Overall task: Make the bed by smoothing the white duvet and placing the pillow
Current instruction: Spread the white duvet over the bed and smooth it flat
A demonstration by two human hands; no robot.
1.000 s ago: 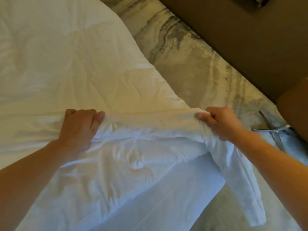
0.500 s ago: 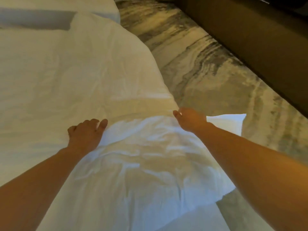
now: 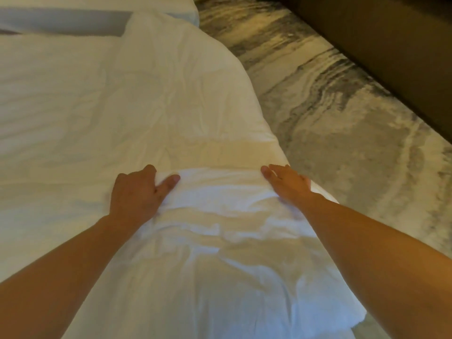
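The white duvet (image 3: 127, 101) covers the bed and fills the left and middle of the head view. A folded-over, wrinkled part of it (image 3: 220, 253) lies near me. My left hand (image 3: 137, 194) rests on the fold's far edge, fingers curled over the fabric and thumb out. My right hand (image 3: 287, 184) lies flat with fingers together at the fold's right end, near the bed's side. At the far top left there is a white shape (image 3: 102, 3) with a grey band; I cannot tell if it is the pillow.
A grey and cream patterned carpet (image 3: 342, 113) runs along the right side of the bed. Dark brown furniture or a wall base (image 3: 391, 50) borders it at the upper right.
Both hands had gripped the duvet's edge and carried it forward over the bed. They now rest on the laid-down fold, the right hand flattened. The hanging corner on the right is no longer visible.
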